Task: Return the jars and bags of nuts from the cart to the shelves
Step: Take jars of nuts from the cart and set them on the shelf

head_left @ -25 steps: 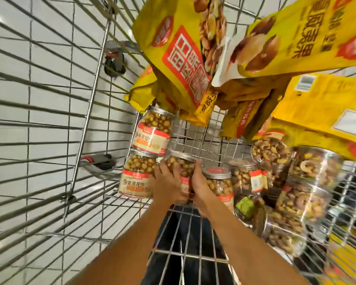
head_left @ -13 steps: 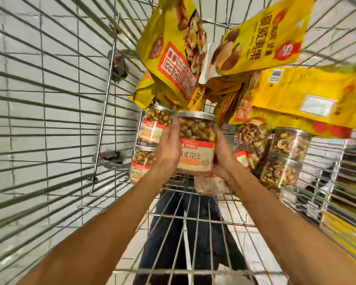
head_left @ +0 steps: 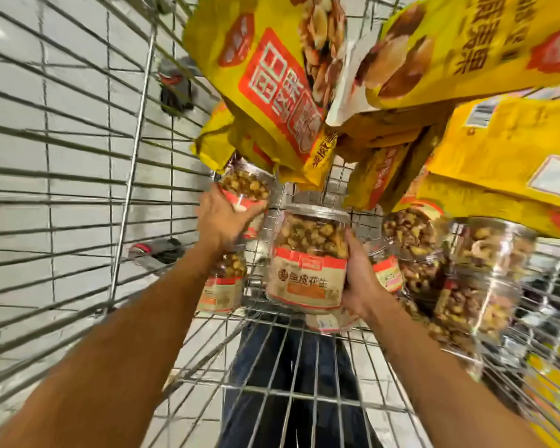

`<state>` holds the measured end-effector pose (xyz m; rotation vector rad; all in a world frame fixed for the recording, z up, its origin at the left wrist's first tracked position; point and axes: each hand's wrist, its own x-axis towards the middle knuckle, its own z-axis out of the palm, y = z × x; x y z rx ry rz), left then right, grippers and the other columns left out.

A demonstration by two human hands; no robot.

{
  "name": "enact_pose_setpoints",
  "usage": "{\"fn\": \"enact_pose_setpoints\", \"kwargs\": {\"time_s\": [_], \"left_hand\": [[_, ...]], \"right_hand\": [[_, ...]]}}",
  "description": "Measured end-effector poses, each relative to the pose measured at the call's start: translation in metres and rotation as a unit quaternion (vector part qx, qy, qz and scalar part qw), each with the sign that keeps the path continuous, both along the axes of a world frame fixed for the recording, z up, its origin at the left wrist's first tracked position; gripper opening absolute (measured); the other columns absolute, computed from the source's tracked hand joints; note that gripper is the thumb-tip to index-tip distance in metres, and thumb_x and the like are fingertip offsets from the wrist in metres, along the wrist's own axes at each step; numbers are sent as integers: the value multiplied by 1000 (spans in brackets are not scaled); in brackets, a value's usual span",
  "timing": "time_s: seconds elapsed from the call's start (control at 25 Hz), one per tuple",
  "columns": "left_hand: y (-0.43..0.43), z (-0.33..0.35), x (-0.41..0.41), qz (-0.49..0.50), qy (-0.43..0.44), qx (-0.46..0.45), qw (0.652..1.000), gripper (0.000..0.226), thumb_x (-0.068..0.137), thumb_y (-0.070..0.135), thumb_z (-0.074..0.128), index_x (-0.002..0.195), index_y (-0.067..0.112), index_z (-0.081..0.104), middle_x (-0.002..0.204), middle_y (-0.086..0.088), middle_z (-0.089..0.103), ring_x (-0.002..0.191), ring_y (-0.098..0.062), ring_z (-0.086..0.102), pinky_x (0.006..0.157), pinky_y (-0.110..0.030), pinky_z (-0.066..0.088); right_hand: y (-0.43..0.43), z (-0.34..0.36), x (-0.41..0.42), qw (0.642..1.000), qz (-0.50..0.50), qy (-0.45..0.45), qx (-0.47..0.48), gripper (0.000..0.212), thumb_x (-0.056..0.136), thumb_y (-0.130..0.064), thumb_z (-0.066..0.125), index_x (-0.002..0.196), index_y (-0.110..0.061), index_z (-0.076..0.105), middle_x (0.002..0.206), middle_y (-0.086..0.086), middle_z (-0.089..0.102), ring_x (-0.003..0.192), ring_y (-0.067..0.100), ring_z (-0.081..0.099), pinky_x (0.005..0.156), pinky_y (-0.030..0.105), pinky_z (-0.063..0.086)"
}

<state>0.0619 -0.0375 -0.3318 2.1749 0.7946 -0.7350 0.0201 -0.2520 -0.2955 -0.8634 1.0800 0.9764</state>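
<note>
Across the top the bags (head_left: 272, 92) are showing bright yellow with red panels; at centre the jar (head_left: 307, 263) is wearing a red-and-cream label (head_left: 304, 279) over golden-brown nuts (head_left: 311, 234); the cart (head_left: 133, 156) is gleaming silver, wire-gridded; at left the floor (head_left: 78, 108) is showing white tiles.

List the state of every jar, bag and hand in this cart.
Centre clear plastic jar with orange label: lidded, full, upright, gripped by right hand.
Upper-left clear plastic jar: tilted, gripped by left hand.
Lower-left clear plastic jar: standing, not held.
Yellow foil nut bags: piled above jars.
</note>
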Motion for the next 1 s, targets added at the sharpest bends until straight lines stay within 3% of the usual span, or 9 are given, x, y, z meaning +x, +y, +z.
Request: {"fn": "enact_pose_setpoints", "kwargs": {"time_s": [0.12, 0.28, 0.36, 0.52, 0.64, 0.72, 0.8, 0.88, 1.0], "left_hand": [[-5, -19, 1, -41, -17, 113, 993, 106, 64, 61, 73, 136, -4, 30, 138, -25, 35, 129, -39, 35, 107, -46, 32], [-17, -17, -8, -59, -62, 131, 988, 104, 66, 61, 72, 132, -8, 31, 132, -26, 36, 119, -43, 43, 98, -48, 41], [-22, -15, -11, -29, -45, 110, 993, 98, 68, 60, 71, 130, -6, 34, 133, -25, 37, 119, -40, 45, 99, -45, 41], [-11, 5, -6, 145, 20, -136, 980, 53, 70, 57, 72, 99, 14, 67, 105, -12, 69, 97, -24, 66, 95, -43, 50], [1, 52, -2, 158, 88, -262, 948, 85, 55, 66, 73, 121, 14, 61, 119, -11, 65, 111, -28, 61, 104, -46, 42], [5, 100, 1, 133, 111, -322, 931, 87, 51, 67, 74, 121, 17, 61, 120, -9, 65, 113, -29, 60, 105, -48, 40], [5, 154, 6, 102, 117, -354, 922, 76, 53, 66, 65, 115, 22, 63, 116, -7, 67, 102, -25, 65, 97, -44, 48], [0, 210, 12, 90, 123, -410, 899, 61, 61, 61, 59, 108, 23, 67, 104, -5, 72, 85, -21, 70, 77, -36, 57], [-17, 288, 17, 80, 111, -508, 850, 57, 63, 62, 52, 93, 18, 74, 87, -4, 75, 76, -20, 72, 63, -37, 60]], "right_hand": [[-9, -13, -3, 999, -25, 26, -14, 63, 92, -61, 25, 110, -17, 66, 98, 14, 72, 96, 32, 65, 76, 43, 50], [-16, -14, -4, 998, -56, 19, -23, 66, 90, -64, 26, 97, -17, 70, 90, 14, 74, 80, 31, 71, 68, 40, 51], [-15, -10, -4, 998, -56, 11, -20, 67, 88, -66, 28, 90, -18, 75, 97, 16, 73, 85, 32, 71, 72, 42, 52], [-17, 18, -4, 1000, -14, 24, -8, 66, 88, -66, 30, 99, -17, 74, 108, 19, 69, 99, 35, 65, 87, 49, 47], [-22, 67, 6, 999, 35, -2, -25, 65, 88, -66, 28, 98, -16, 68, 90, 15, 74, 79, 29, 72, 72, 41, 51], [-27, 114, 17, 997, 44, -37, -45, 60, 89, -64, 29, 94, -17, 66, 80, 12, 75, 70, 25, 72, 60, 36, 53], [-32, 169, 24, 994, 14, -81, -65, 60, 89, -63, 32, 87, -17, 72, 81, 11, 75, 73, 27, 72, 64, 38, 54], [-39, 228, 20, 988, -45, -127, -79, 61, 90, -59, 34, 77, -17, 76, 80, 12, 74, 77, 28, 71, 72, 41, 55], [-53, 309, -4, 951, -163, -247, -94, 70, 99, -36, 30, 44, -21, 71, 50, 0, 67, 47, 13, 66, 40, 27, 53]]}}
